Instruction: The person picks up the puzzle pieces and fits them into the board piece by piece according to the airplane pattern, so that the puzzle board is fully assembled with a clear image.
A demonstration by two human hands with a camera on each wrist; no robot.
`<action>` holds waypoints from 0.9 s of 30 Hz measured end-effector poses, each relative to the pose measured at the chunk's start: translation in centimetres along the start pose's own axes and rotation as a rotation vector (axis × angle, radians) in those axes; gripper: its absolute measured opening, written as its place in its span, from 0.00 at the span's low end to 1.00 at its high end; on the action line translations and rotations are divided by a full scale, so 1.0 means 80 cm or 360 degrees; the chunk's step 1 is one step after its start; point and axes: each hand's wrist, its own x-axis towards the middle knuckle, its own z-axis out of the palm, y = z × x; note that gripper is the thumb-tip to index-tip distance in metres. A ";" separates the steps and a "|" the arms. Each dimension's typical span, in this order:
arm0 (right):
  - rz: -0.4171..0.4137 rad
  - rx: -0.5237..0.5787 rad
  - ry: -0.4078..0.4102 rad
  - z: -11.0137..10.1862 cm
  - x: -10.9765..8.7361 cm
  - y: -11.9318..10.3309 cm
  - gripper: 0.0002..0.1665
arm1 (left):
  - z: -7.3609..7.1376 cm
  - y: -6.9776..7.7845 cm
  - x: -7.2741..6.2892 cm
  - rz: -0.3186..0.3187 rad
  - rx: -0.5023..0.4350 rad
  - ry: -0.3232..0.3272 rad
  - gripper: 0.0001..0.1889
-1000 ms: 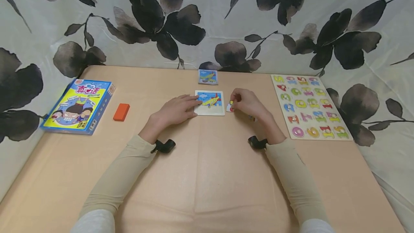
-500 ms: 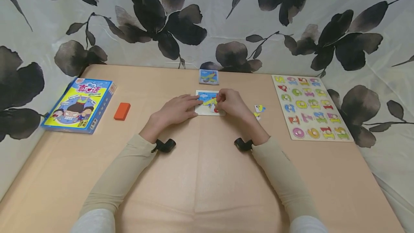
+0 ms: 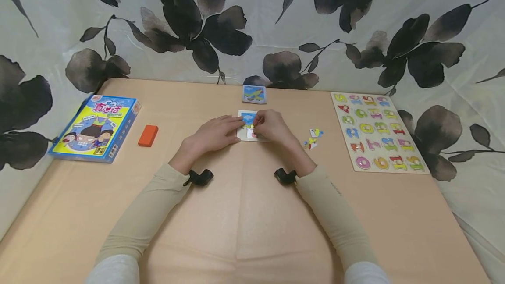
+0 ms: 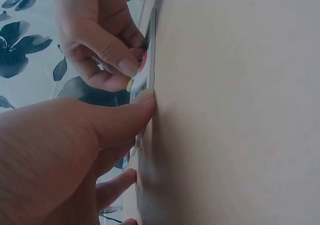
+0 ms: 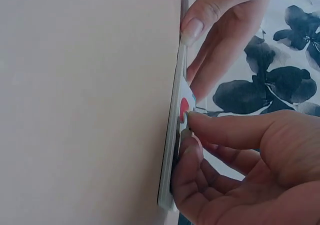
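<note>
A small jigsaw puzzle tray [image 3: 241,136] with a pale frame and a blue-sky plane picture lies mid-table. My left hand [image 3: 215,134] rests at its left side, fingers extended, and the thumb [image 4: 142,105] touches the near rim. Over the tray, my right hand [image 3: 273,127] pinches a white jigsaw piece [image 5: 185,106] with a red spot between thumb and fingertips. The piece is close against the tray's surface, and my fingers partly cover it. The right part of the picture is hidden behind that hand.
Several loose jigsaw pieces [image 3: 314,133] lie right of the tray. Behind it is a small plane picture [image 3: 254,94]. An orange-red block [image 3: 148,136] and a blue-yellow box [image 3: 94,130] are at left, a board of colourful shapes [image 3: 380,135] at right.
My right hand has moved left from beside the tray to over it, carrying the jigsaw piece. The loose pieces at right have come into view. My left hand has stayed in place.
</note>
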 end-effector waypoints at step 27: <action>0.0019 -0.0052 -0.0011 0.019 0.007 -0.009 0.04 | -0.001 0.001 -0.001 0.0019 0.0010 0.0018 0.31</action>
